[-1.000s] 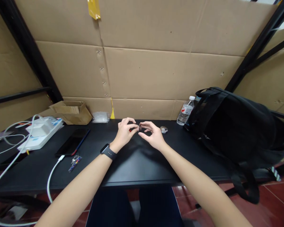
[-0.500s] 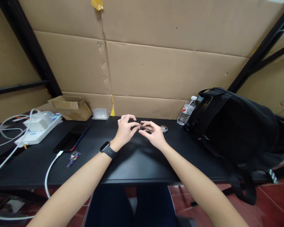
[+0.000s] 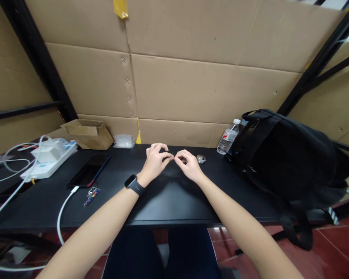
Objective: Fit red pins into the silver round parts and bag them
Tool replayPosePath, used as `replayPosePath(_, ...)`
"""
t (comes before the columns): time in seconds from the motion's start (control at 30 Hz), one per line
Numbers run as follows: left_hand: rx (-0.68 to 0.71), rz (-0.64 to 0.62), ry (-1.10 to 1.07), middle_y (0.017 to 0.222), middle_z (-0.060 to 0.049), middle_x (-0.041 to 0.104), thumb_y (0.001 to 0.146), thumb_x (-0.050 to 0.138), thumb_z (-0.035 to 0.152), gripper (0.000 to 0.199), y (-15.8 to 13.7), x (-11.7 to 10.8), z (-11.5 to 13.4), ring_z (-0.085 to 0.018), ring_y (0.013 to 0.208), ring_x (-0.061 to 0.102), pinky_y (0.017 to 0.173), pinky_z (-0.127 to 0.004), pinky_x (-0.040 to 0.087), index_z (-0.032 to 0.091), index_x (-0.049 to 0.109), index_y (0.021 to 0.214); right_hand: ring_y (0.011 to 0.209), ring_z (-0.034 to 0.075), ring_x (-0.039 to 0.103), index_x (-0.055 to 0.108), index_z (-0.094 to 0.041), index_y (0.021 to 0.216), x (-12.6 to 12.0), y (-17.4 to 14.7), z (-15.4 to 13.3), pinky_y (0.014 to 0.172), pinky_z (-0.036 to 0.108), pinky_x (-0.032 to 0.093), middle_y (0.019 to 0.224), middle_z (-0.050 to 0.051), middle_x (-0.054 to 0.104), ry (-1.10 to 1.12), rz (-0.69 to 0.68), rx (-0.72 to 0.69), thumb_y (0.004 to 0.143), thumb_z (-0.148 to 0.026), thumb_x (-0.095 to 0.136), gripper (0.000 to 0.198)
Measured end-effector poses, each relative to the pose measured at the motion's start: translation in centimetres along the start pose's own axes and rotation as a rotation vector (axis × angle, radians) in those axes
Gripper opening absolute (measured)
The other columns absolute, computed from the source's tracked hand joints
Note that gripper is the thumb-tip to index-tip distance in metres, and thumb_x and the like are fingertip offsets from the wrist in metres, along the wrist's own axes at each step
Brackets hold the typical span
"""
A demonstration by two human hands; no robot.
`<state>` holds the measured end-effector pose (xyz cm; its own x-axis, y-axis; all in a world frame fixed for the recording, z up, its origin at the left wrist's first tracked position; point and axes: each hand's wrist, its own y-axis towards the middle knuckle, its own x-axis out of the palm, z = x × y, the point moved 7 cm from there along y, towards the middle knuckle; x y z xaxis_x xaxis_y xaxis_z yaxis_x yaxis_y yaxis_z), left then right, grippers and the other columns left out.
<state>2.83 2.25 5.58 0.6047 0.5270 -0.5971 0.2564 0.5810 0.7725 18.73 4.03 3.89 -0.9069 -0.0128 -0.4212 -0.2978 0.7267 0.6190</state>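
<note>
Over the middle of the black table (image 3: 163, 211), my left hand (image 3: 157, 159) pinches a small thin piece (image 3: 172, 156) between thumb and forefinger. The piece stands edge-on, and its kind is too small to make out. My right hand (image 3: 189, 166) meets it from the other side, thumb and forefinger pressed together at the piece; its other fingers are curled and partly hidden. A small round, shiny item (image 3: 201, 159), perhaps a roll of clear tape, lies just right of my right hand. On my left wrist is a black watch (image 3: 134, 184).
To the left lie a charging phone (image 3: 88, 170), a key ring (image 3: 91, 196) and a white power strip (image 3: 49, 161) with cables. An open cardboard box (image 3: 88, 135) and a clear packet (image 3: 123, 141) stand behind. A water bottle (image 3: 228, 137) and black backpack (image 3: 291, 162) occupy the right.
The thin piece has turned from showing some of its face to edge-on. My right thumb and forefinger have closed together at it. The view has shifted slightly.
</note>
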Motion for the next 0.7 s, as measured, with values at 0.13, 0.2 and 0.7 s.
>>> replayPosePath(0.13, 0.025, -0.044, 0.001, 0.111, -0.005, 0.065, 0.090, 0.071, 0.027, 0.008, 0.0, 0.4, 0.3, -0.026, 0.113, 0.051, 0.090, -0.042, 0.037, 0.027, 0.077, 0.085, 0.080, 0.016, 0.061, 0.066, -0.020, 0.085, 0.2, -0.1, -0.1, 0.064, 0.026, 0.051, 0.097, 0.005, 0.062, -0.013, -0.032, -0.003, 0.093, -0.031, 0.061, 0.015)
replayPosePath(0.2, 0.042, -0.096, -0.011, 0.110, -0.005, 0.065, 0.092, 0.069, 0.027, 0.009, -0.1, 0.7, 0.4, -0.025, 0.111, 0.053, 0.090, -0.041, 0.037, 0.026, 0.076, 0.086, 0.079, 0.015, 0.060, 0.065, -0.019, 0.083, 0.1, 0.0, 0.0, 0.064, 0.026, 0.050, 0.097, 0.005, 0.060, -0.024, -0.053, -0.003, 0.092, -0.029, 0.061, 0.014)
replayPosePath(0.7, 0.097, -0.528, -0.084, 0.123, -0.004, 0.065, 0.093, 0.064, 0.045, 0.025, -1.9, 4.8, -0.2, -0.028, 0.117, 0.050, 0.097, -0.044, 0.038, 0.032, 0.072, 0.113, 0.088, 0.015, 0.060, 0.067, -0.018, 0.074, -0.3, 0.2, 2.5, 0.072, 0.026, 0.048, 0.107, 0.005, 0.057, -0.143, -0.235, 0.000, 0.083, -0.016, 0.066, 0.009)
